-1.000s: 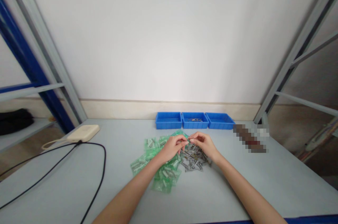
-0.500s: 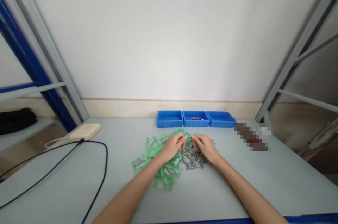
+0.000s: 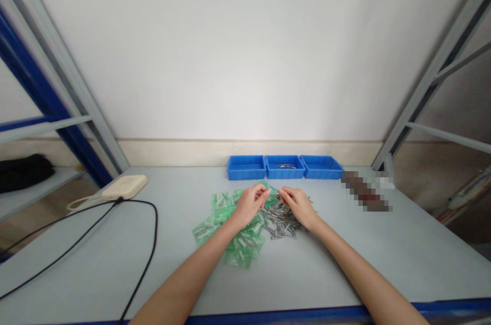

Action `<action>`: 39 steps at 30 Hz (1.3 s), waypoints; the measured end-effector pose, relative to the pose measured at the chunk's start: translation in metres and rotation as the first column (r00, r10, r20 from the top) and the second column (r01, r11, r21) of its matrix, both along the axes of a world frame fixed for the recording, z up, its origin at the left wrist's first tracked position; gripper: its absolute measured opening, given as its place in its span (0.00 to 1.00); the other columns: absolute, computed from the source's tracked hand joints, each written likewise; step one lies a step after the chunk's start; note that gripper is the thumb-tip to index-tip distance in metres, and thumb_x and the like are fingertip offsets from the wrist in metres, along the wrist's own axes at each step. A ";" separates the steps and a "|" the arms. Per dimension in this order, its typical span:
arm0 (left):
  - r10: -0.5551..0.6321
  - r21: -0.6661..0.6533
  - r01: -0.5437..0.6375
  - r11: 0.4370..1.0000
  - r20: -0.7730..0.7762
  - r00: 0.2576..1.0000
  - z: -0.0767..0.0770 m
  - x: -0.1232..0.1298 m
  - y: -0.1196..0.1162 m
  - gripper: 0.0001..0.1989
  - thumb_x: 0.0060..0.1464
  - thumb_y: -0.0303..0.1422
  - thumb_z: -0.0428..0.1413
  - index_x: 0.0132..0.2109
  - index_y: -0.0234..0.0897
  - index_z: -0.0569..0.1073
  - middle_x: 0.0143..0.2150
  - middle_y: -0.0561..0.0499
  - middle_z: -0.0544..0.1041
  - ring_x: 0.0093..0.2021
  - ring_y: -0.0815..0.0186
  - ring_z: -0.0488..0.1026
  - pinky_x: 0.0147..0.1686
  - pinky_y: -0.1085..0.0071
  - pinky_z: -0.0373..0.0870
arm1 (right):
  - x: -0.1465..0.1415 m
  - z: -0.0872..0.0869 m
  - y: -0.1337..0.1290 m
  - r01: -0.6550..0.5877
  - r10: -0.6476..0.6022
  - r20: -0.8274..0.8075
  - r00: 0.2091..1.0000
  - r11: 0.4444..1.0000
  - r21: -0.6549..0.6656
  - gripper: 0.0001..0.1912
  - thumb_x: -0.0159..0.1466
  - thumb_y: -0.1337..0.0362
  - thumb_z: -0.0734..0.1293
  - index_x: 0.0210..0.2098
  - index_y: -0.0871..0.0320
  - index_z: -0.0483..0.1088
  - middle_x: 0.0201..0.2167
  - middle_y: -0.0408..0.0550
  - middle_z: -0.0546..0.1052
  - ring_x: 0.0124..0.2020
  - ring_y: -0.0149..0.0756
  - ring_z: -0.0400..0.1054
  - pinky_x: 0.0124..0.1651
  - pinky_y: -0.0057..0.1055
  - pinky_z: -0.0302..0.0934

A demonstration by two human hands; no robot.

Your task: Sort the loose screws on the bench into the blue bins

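Fingers closed, my left hand (image 3: pixel 250 206) is over a pile of green plastic bags (image 3: pixel 215 225) with small metal pieces inside. It pinches a green bag (image 3: pixel 273 198), which shows between the two hands. Across from it, my right hand (image 3: pixel 301 208) has thumb and fingertips pressed together on a thin metal screw (image 3: pixel 276 192) pointing toward the left hand. Loose silvery screws (image 3: pixel 283 230) lie heaped below and between the hands, a few of them brass-coloured. My fingers partly hide both the bag and the held screw.
Three blue bins (image 3: pixel 246 173) stand in a row at the back; the middle one holds a few metal pieces (image 3: pixel 286 166). A cream box (image 3: pixel 125 187) with black cables (image 3: pixel 155 228) is at left. A pixelated brown item (image 3: pixel 366 193) lies at right. Metal posts frame the table.
The view has tilted slightly, so the bins and pile appear a little higher. Both hands stay close together over the pile, with only slight finger movement.
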State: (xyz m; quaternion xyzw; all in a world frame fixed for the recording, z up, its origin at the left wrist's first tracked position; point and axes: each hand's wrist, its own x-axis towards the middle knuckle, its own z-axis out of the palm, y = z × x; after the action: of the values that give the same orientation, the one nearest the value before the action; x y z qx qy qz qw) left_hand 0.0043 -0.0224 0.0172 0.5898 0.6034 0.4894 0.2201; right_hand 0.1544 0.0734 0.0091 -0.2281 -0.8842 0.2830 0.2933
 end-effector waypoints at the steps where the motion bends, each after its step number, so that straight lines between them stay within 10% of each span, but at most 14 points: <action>1: 0.001 -0.005 -0.001 1.000 0.005 1.000 0.000 0.000 0.000 0.15 0.55 0.41 0.46 0.27 0.36 0.64 0.16 0.59 0.62 0.17 0.72 0.60 0.20 0.77 0.56 | 0.000 0.000 0.001 -0.008 0.008 -0.009 1.000 1.000 -0.011 0.22 0.65 0.54 0.52 0.21 0.57 0.63 0.17 0.41 0.65 0.21 0.32 0.59 0.29 0.27 0.50; 14: 0.068 0.033 -0.069 0.997 0.013 0.998 0.000 -0.004 0.001 0.19 0.58 0.45 0.41 0.28 0.37 0.64 0.16 0.58 0.64 0.17 0.71 0.62 0.22 0.75 0.58 | -0.003 0.005 0.014 -0.088 0.078 -0.092 0.993 0.990 -0.110 0.22 0.64 0.53 0.54 0.21 0.58 0.65 0.17 0.41 0.65 0.22 0.31 0.60 0.28 0.26 0.53; 18: 0.118 0.033 -0.118 0.992 -0.001 0.993 -0.003 -0.015 0.005 0.19 0.58 0.46 0.40 0.32 0.37 0.66 0.18 0.57 0.67 0.18 0.70 0.63 0.22 0.75 0.59 | -0.011 0.021 0.066 0.125 -0.140 -0.127 0.982 0.985 -0.120 0.26 0.65 0.51 0.48 0.26 0.60 0.68 0.19 0.45 0.69 0.23 0.33 0.63 0.29 0.27 0.56; 24: 0.133 0.019 -0.133 0.991 -0.009 0.991 -0.005 -0.027 0.006 0.21 0.58 0.47 0.39 0.30 0.36 0.66 0.17 0.56 0.66 0.18 0.69 0.63 0.23 0.74 0.60 | 0.011 0.034 0.102 0.434 -0.487 0.122 0.865 0.847 0.308 0.17 0.64 0.56 0.56 0.31 0.59 0.71 0.29 0.54 0.75 0.32 0.39 0.68 0.34 0.29 0.54; 29: 0.077 -0.002 -0.078 0.997 -0.054 0.996 -0.006 -0.022 0.006 0.21 0.58 0.45 0.40 0.29 0.36 0.67 0.17 0.56 0.66 0.18 0.69 0.63 0.23 0.74 0.59 | 0.026 0.012 0.069 0.050 -0.073 0.171 0.983 0.990 0.134 0.14 0.61 0.55 0.60 0.34 0.57 0.72 0.33 0.49 0.75 0.33 0.37 0.67 0.36 0.30 0.57; 32: 0.055 -0.024 -0.057 0.998 -0.096 0.994 -0.006 -0.017 0.004 0.21 0.58 0.45 0.40 0.28 0.36 0.67 0.16 0.57 0.66 0.18 0.69 0.63 0.24 0.74 0.58 | 0.023 0.004 0.048 -0.213 0.197 0.220 0.955 0.976 0.049 0.11 0.57 0.58 0.66 0.36 0.57 0.73 0.36 0.47 0.73 0.37 0.36 0.66 0.39 0.29 0.57; 39: 0.031 -0.037 -0.035 0.999 -0.105 0.994 -0.005 -0.014 0.002 0.21 0.58 0.44 0.41 0.27 0.36 0.67 0.16 0.56 0.66 0.18 0.69 0.63 0.24 0.74 0.58 | 0.011 -0.003 0.032 -0.254 0.229 0.300 0.926 0.966 0.048 0.03 0.55 0.69 0.67 0.30 0.58 0.72 0.31 0.45 0.71 0.34 0.34 0.64 0.38 0.28 0.56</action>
State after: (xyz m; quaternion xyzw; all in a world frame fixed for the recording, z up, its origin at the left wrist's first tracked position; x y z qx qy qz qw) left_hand -0.0093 -0.0203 0.0126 0.6000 0.6332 0.4499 0.1915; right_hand 0.1653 0.1057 0.0056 -0.1440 -0.9504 0.2418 0.1320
